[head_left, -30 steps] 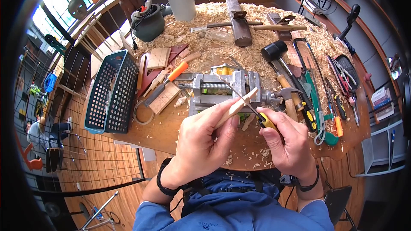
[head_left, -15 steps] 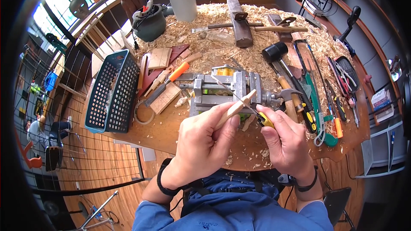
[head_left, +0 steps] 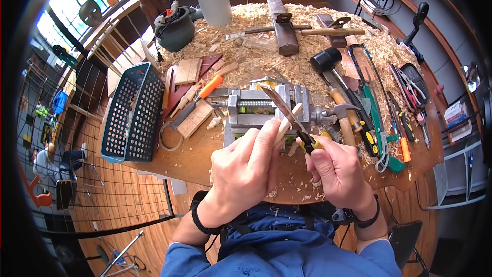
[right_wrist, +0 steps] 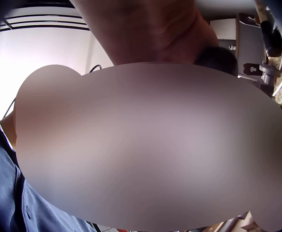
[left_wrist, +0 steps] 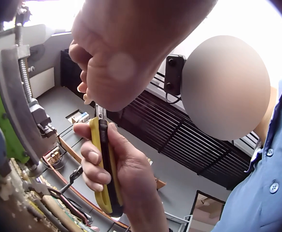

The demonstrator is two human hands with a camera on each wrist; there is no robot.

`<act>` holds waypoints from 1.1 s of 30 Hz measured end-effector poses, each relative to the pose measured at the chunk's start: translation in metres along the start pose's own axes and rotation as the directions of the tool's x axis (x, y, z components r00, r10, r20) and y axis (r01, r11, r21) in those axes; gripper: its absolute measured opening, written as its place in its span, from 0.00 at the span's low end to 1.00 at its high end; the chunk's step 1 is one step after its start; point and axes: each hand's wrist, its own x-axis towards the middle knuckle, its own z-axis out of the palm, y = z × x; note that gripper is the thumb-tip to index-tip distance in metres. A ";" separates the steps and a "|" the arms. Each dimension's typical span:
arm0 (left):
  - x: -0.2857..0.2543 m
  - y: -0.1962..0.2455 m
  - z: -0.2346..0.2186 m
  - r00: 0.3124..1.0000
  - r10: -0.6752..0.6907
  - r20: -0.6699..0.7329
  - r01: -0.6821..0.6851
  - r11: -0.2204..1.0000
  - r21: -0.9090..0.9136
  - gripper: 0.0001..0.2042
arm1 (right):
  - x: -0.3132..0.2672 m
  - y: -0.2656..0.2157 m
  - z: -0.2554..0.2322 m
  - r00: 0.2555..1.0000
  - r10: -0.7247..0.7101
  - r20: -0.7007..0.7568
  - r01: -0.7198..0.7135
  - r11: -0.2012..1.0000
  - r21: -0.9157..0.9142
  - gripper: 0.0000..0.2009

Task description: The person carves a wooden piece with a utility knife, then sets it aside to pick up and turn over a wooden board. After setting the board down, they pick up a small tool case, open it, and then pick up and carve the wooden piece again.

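Note:
A pale, tapered wooden stick (head_left: pixel 283 129) is gripped in my left hand (head_left: pixel 241 166), its narrow end sticking up past the fingers. My right hand (head_left: pixel 341 172) holds a yellow-and-black utility knife (left_wrist: pixel 102 164), fingers wrapped round the handle. The long blade (head_left: pixel 278 102) is out and crosses the stick near its tip in the head view. From the left wrist, the knife handle shows upright below the left hand (left_wrist: pixel 119 67), which hides most of the blade. A large blur covers most of the right wrist view.
A metal vise (head_left: pixel 256 105) stands just beyond the hands. To the left are a perforated basket (head_left: pixel 128 118) and an orange-handled chisel (head_left: pixel 197 100). A rubber mallet (head_left: pixel 326 59), a claw hammer (head_left: pixel 341 112) and a green-handled saw (head_left: pixel 373 118) lie right. Wood shavings (head_left: pixel 246 69) cover the bench behind.
My left hand has rolled over, bringing its knuckles up, and the stick stands steeper. The knife has turned, so the flat of its blade shows wider across the stick.

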 end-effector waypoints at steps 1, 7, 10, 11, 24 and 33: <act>0.000 0.000 0.000 1.000 0.001 0.000 -0.001 1.000 0.001 0.16 | 0.000 0.000 -0.001 1.000 0.013 0.006 -0.014 0.999 0.034 0.19; 0.003 -0.008 0.002 0.990 -0.077 -0.122 0.057 0.986 -0.157 0.14 | 0.002 -0.017 -0.014 0.999 -0.040 0.005 0.040 0.999 0.031 0.17; 0.005 -0.003 -0.011 0.933 -0.306 0.191 0.361 0.799 -0.481 0.10 | 0.005 -0.014 -0.016 0.992 -0.080 -0.094 0.071 0.993 -0.095 0.18; 0.004 -0.003 -0.010 0.933 -0.307 0.190 0.361 0.799 -0.480 0.10 | 0.006 -0.014 -0.017 0.992 -0.081 -0.093 0.072 0.993 -0.094 0.18; 0.003 -0.004 -0.009 0.933 -0.296 0.206 0.361 0.775 -0.519 0.09 | 0.007 -0.012 -0.011 0.997 -0.075 -0.017 0.070 0.980 -0.185 0.20; 0.001 -0.002 -0.001 0.954 -0.264 0.141 0.299 0.832 -0.467 0.09 | 0.003 -0.008 -0.004 0.999 -0.049 -0.002 0.048 0.997 -0.062 0.16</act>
